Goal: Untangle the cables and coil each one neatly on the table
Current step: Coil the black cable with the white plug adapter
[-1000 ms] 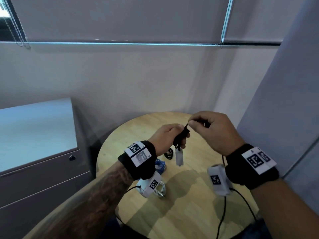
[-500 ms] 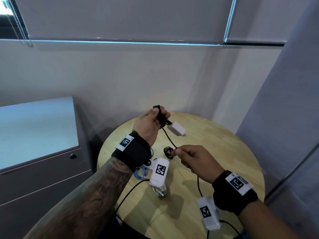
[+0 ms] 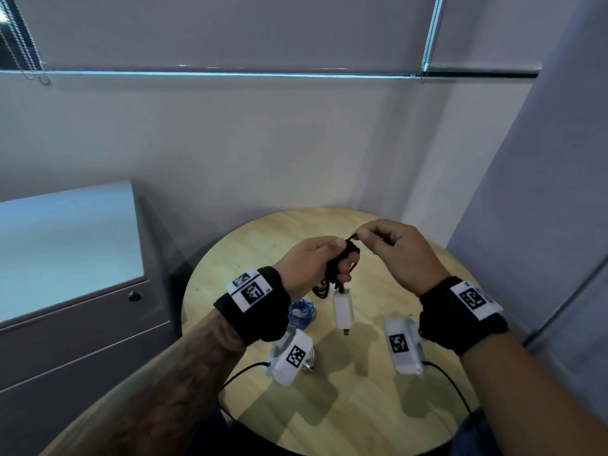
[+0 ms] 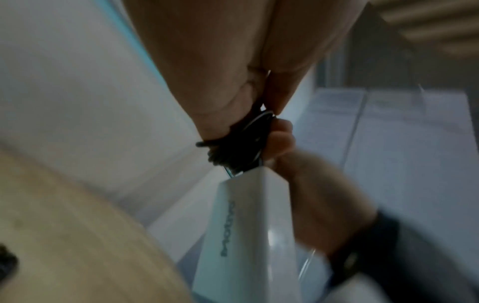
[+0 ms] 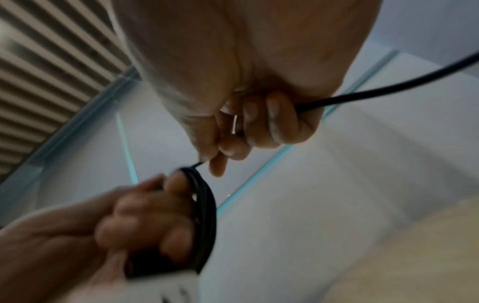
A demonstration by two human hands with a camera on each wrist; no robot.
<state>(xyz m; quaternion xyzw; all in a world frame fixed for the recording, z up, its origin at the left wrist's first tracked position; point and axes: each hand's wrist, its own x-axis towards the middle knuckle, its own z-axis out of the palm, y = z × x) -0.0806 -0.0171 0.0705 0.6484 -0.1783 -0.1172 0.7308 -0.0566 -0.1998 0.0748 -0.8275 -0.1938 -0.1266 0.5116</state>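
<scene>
Above the round wooden table (image 3: 368,403), my left hand (image 3: 316,264) grips a black cable (image 3: 339,261) wound in loops around its fingers. A white charger plug (image 3: 342,309) hangs down from those loops. My right hand (image 3: 394,251) is just right of the left one and pinches the cable's free end (image 3: 353,237) at the top of the coil. The right wrist view shows the black loops (image 5: 206,205) around the left fingers and the pinched end (image 5: 198,164). In the left wrist view the coil (image 4: 241,143) sits above the white plug (image 4: 249,235).
On the table lie a small coiled black cable (image 3: 321,290), a coiled blue cable (image 3: 301,312) and a white cable (image 3: 309,360) partly hidden by the left wrist camera. A grey cabinet (image 3: 65,291) stands to the left. Walls close in behind and right.
My right hand rose from low over the table back up to the coil with the cable end. The left hand came down and right; the plug now hangs straight down.
</scene>
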